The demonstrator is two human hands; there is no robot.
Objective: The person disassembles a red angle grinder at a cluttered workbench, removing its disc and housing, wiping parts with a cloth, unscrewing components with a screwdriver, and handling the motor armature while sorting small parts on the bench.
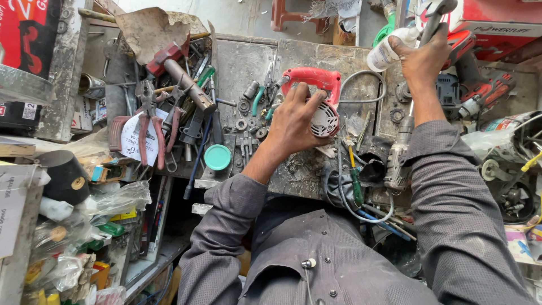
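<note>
A red power tool point(316, 93) with a white vented end lies on the dirty metal workbench point(248, 62). My left hand point(293, 121) grips its body, fingers wrapped over the white vented part. My right hand point(422, 59) is raised at the far right of the bench, closed around a grey metal tool handle point(435, 20), with a clear plastic bottle point(389, 49) just beside it. A grey cable point(361, 101) loops from the red tool.
Pliers with red handles point(151, 127), a hammer point(180, 73), a teal lid point(217, 157), washers and screwdrivers crowd the bench's left half. A green-handled screwdriver point(355, 183) and a drill point(398, 152) lie near the front. Red tools and boxes point(485, 62) stand right; cluttered shelves left.
</note>
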